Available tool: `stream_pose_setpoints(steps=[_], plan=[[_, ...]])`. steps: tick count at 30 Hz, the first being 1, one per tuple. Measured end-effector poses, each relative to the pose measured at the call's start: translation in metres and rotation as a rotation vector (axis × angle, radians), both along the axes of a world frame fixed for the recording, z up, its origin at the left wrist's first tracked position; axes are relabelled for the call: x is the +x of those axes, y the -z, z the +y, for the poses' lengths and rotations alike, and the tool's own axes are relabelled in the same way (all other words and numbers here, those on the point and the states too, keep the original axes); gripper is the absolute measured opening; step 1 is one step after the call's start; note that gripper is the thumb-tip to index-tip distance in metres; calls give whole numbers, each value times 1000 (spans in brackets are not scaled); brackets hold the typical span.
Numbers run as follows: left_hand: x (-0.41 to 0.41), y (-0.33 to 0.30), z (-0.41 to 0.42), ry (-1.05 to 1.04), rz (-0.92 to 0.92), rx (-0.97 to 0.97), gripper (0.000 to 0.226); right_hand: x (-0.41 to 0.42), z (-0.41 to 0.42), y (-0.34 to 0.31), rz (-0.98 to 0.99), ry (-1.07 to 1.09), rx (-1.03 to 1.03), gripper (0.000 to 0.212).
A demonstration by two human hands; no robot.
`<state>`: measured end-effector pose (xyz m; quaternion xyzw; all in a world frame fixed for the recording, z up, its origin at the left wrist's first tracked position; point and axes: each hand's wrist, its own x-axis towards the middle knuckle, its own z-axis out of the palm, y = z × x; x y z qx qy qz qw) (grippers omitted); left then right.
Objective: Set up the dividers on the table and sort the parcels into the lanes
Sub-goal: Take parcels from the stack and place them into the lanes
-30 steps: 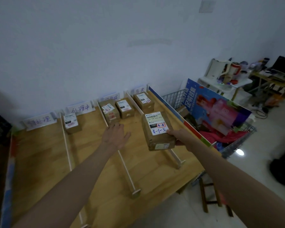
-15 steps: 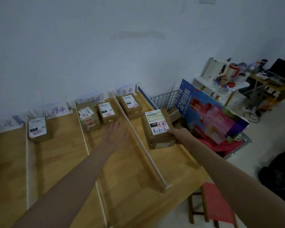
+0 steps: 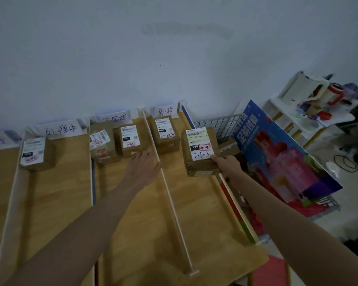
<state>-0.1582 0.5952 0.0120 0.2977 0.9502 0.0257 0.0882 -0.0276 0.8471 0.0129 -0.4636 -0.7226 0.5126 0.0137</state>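
R hand [image 3: 225, 163] grips parcel [image 3: 201, 151].

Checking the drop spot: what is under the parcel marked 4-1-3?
The right hand holds the parcel marked 4-1-3 over the rightmost lane; bare wood shows there. Directly beneath is covered.

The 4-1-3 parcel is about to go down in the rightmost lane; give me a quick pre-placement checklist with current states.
1. Grip: right hand holds the 4-1-3 parcel from its near right corner: ok.
2. Label match: its red stamp resembles the rightmost lane sign: ok, though blurry.
3. Floor space: bare wood in front of the 2-2 parcel: ok.
4. Divider upright, unbroken line: ok.
5. Left hand open, over the neighbouring lane, close to the divider: ok.
6. Parcel clear of the right edge board: cannot tell.
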Motion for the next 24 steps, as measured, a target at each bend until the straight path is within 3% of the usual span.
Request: stream_pose_setpoints(steps=[15,24], plan=[[-17,19,103,-209,-60,-3,52,-96,102,49,47,-200,76,37],[-68,30,132,-256,-81,-39,51,-164,121,76,37,-265,81,48]])
